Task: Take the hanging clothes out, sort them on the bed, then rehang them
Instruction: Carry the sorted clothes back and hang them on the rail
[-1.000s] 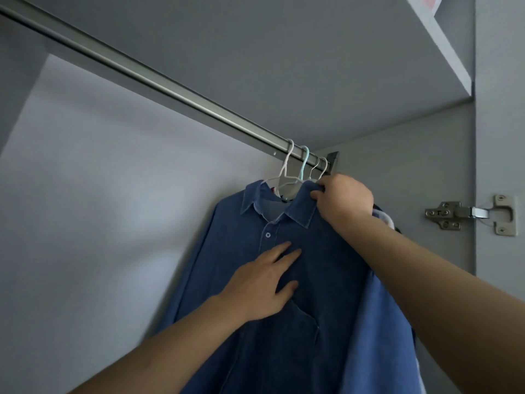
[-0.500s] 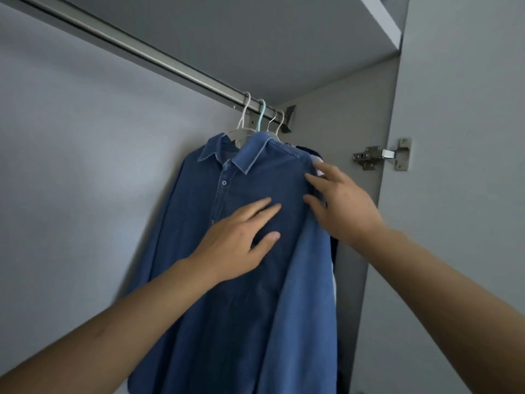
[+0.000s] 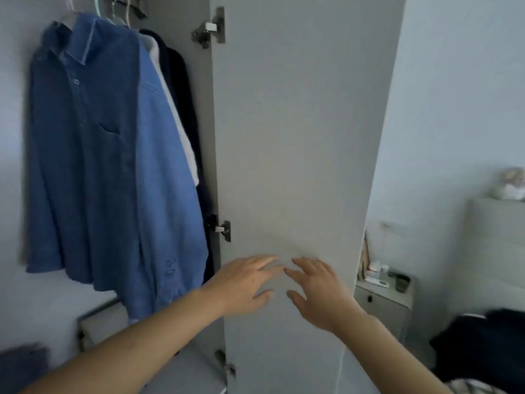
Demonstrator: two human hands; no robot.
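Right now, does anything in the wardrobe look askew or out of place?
Nothing stands out. The denim shirt hangs straight in front of a white garment and a dark one. Both hands, left and right, are open before the door.

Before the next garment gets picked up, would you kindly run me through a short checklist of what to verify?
1. Left hand free: ok, fingers spread, holding nothing.
2. Right hand free: ok, open in front of the pale grey wardrobe door.
3. Door out of the way: ok, it stands open.
4. Blue denim shirt hung: ok, on a hanger at the front of the row.
5. Other garments behind it: ok, a white garment and a dark navy garment hang there.
6. Clothes left to rehang: cannot tell; a dark heap lies lower right, blurred.
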